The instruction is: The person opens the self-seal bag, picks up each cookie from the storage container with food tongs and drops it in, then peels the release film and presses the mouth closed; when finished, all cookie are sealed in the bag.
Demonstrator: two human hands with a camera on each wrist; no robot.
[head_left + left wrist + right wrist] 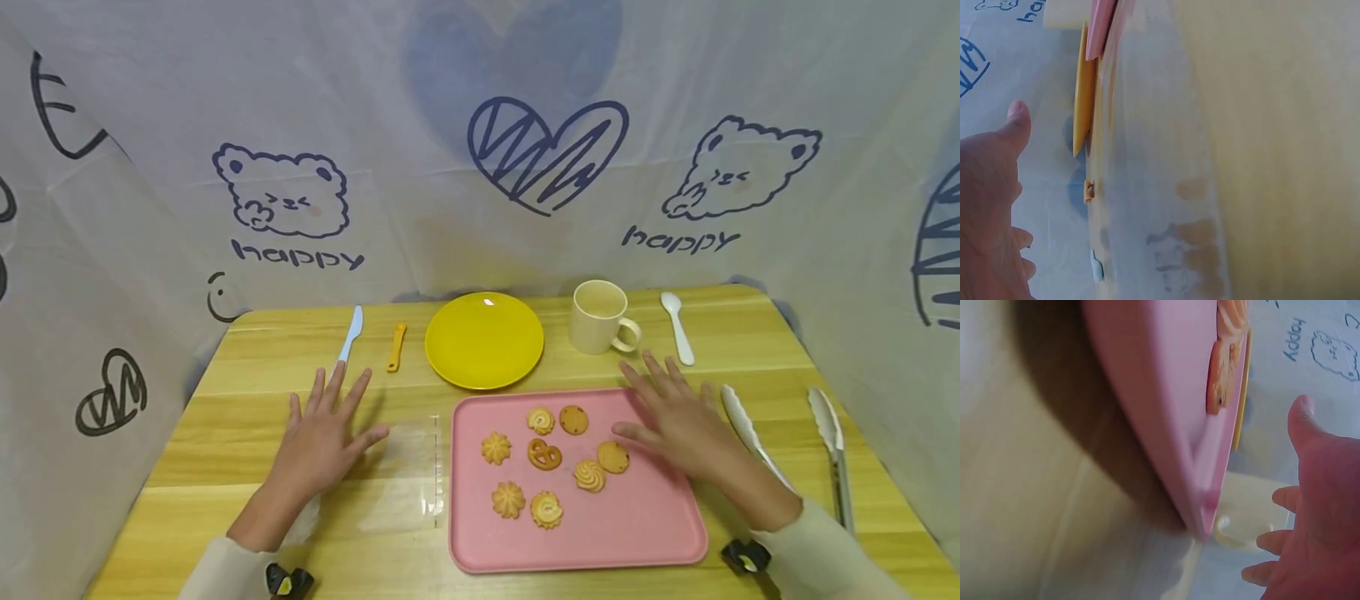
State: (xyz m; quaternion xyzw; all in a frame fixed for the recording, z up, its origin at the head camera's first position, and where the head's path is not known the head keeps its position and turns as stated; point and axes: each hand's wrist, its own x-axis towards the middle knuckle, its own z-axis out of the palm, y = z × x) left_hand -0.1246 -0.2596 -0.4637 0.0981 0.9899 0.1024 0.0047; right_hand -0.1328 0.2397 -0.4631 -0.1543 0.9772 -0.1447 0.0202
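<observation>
My left hand (318,442) is spread with fingers straight, over the table beside a clear plastic sheet or bag (405,475); its fingertips overlap the end of a pale blue knife (352,329) in the head view. In the left wrist view its thumb stands out and nothing is held. My right hand (682,425), likewise spread and holding nothing, is over the right edge of a pink tray (645,533). Several cookies, among them a pretzel-shaped one (544,455) and a swirled one (589,476), lie on that tray.
Along the back stand a small orange handle-like piece (397,347), a yellow plate (483,342), a cream mug (596,321) and a white spoon (677,327). Metal tongs with pale tips (831,442) lie at the right, partly behind my right arm. White printed cloth (420,208) walls the table.
</observation>
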